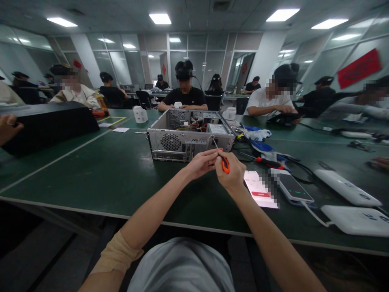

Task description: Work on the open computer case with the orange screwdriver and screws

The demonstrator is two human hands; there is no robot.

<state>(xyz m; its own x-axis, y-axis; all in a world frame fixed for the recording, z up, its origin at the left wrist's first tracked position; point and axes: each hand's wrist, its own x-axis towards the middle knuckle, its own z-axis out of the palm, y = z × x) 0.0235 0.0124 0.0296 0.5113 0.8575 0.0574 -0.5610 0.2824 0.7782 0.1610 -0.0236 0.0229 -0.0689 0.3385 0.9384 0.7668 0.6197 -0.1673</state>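
Both forearms are stretched out over the green table (91, 178). An orange-handled screwdriver (224, 163) is clamped in the grip of the right hand (232, 172), its thin shaft slanting up toward the rear edge of the open computer case (188, 136) (which lies just beyond). Its handle top is pinched by the left hand (202, 162). A phone (293, 187) lies near the right.

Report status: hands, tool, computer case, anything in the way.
Right hand grips orange screwdriver; left hand steadies its shaft. Tip at rear edge of open computer case. Paper and phone lie right, apart.
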